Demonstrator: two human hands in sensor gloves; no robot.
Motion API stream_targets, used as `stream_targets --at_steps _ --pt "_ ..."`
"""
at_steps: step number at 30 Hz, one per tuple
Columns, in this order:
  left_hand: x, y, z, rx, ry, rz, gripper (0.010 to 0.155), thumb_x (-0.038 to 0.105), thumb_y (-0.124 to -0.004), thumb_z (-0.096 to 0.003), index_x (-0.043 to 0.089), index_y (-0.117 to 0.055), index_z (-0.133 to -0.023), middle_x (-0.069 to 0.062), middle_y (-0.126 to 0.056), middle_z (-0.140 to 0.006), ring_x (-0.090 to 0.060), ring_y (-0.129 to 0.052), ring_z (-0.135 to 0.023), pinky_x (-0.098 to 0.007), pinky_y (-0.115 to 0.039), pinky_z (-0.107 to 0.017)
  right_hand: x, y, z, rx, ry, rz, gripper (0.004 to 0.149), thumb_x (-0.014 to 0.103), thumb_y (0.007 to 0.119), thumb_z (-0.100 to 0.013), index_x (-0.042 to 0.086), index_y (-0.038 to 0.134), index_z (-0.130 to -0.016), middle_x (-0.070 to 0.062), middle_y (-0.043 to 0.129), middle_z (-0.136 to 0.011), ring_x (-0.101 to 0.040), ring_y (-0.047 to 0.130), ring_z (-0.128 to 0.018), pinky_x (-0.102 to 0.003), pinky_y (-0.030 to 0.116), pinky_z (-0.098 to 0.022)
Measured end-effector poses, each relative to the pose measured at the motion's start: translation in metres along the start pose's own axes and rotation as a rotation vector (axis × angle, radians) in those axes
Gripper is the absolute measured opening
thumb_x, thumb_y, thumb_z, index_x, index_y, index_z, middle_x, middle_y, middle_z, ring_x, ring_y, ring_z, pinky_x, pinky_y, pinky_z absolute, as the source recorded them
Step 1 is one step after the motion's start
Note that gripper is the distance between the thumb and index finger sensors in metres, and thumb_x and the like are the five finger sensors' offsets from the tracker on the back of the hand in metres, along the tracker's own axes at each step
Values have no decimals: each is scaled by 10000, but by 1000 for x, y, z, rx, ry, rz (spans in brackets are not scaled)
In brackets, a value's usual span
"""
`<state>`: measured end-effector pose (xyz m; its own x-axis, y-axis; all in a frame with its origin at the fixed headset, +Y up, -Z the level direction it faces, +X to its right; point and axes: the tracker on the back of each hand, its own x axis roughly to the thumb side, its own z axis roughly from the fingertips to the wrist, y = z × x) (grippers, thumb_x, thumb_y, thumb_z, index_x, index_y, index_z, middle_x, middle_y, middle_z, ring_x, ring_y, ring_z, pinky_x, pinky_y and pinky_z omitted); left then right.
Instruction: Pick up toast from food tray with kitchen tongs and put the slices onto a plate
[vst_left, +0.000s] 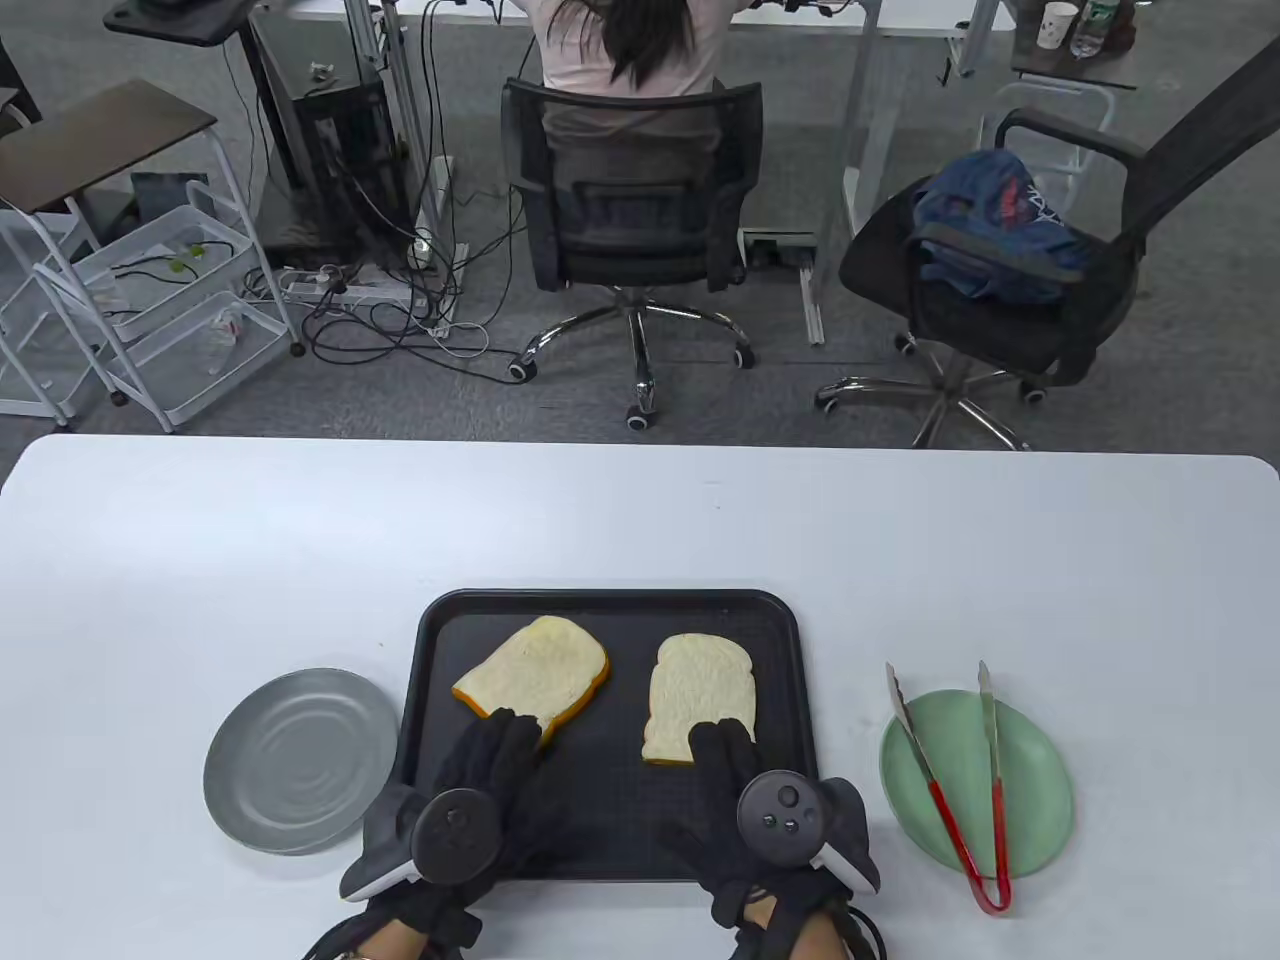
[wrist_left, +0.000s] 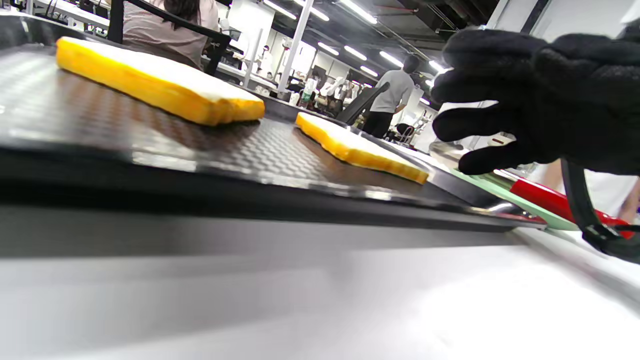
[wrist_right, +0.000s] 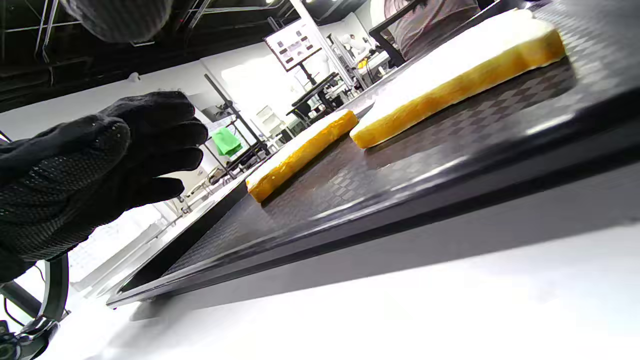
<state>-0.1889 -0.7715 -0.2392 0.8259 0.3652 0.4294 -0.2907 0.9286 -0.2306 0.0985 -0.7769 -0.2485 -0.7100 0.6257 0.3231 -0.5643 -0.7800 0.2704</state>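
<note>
A black food tray (vst_left: 610, 597) sits at the table's near middle with two toast slices on it: one with an orange crust (vst_left: 535, 670) on the left, a paler one (vst_left: 700, 690) on the right. Red-handled metal tongs (vst_left: 950, 820) lie across a green plate (vst_left: 1040, 770) to the right of the tray. My left hand (vst_left: 500, 745) hovers over the tray's near left, its fingertips at the left slice's near edge. My right hand (vst_left: 725, 750) does the same at the right slice. Both hold nothing, fingers relaxed. Whether they touch the toast I cannot tell.
A grey metal plate (vst_left: 300, 760) lies left of the tray. Beyond the table's far edge stand two office chairs (vst_left: 640, 230), one with a person seated facing away, plus a white wire cart (vst_left: 160, 300).
</note>
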Motion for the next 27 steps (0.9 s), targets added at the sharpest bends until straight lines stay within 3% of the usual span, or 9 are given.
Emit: stream_targets --at_steps 27 --pt "0 2 1 9 4 -4 891 588 -481 -705 -14 -101 -1241 -378 -148 -1248 -645 -273 -1097 -710 -407 -797 0 1 -1 13 0 -2 923 579 680 -458 117 104 -1011 -323 81 -1041 -626 242 -882 -757 449 -526"
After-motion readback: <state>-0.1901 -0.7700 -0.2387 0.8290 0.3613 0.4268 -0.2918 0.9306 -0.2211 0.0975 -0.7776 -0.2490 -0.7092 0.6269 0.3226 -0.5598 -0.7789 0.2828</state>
